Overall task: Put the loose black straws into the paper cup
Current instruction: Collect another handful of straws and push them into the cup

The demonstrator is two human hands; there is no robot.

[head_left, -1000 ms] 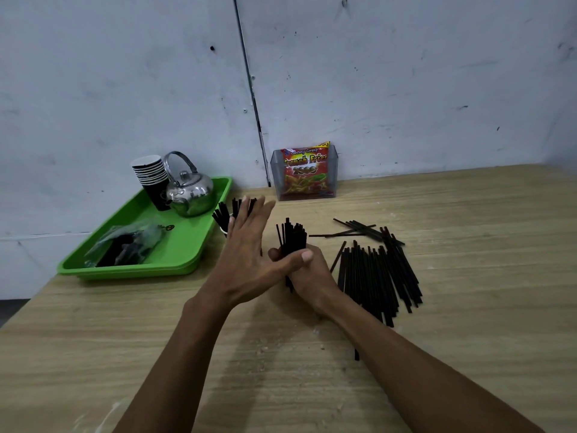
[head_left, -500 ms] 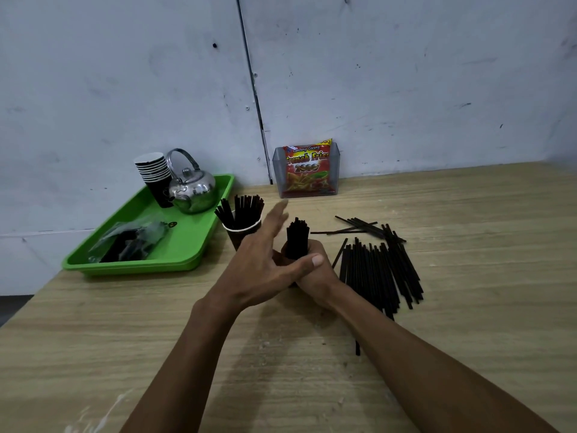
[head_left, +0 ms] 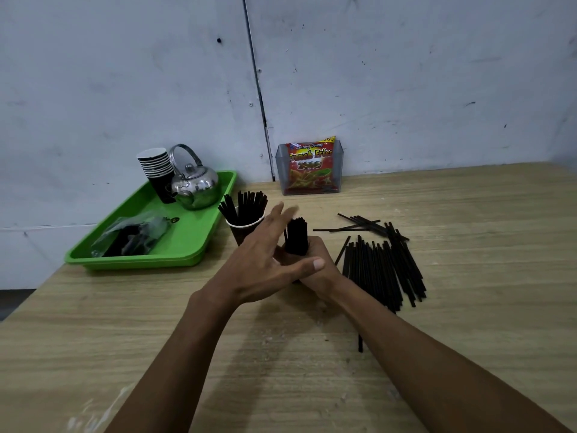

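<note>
Right hand (head_left: 312, 264), near the middle of the desk (head_left: 468, 339), wrapped tight around a bunch of black straws (head_left: 296, 235) and holding it straight up. Left hand (head_left: 265, 260) flat and loose, fingers (head_left: 276, 214) stretched out and a bit blurry, just beside the bunch and partly in front of it, thumb lying across the right hand. Hard to tell if the left fingers touch the bunch.

Paper cup (head_left: 243, 229) just behind the left hand, toward the back edge of the desk, already stuffed with black straws sticking up and leaning left. Lower part of the cup hidden by the hand.

Loose black straws (head_left: 381, 267) lying flat in a pile to the right of the hands, with a few more scattered (head_left: 365, 223) behind the pile. One straw (head_left: 360, 342) poking out toward the front edge, next to the right arm.

Green tray (head_left: 193, 257) at the back left corner of the desk, hanging a little over the left edge. On it a stack of cups (head_left: 157, 173), a shiny kettle (head_left: 196, 185) touching the stack, and a clear plastic bag (head_left: 134, 235) with dark stuff inside. Clear holder (head_left: 341, 164) with a red snack pack (head_left: 312, 165) against the wall at the back edge.
</note>
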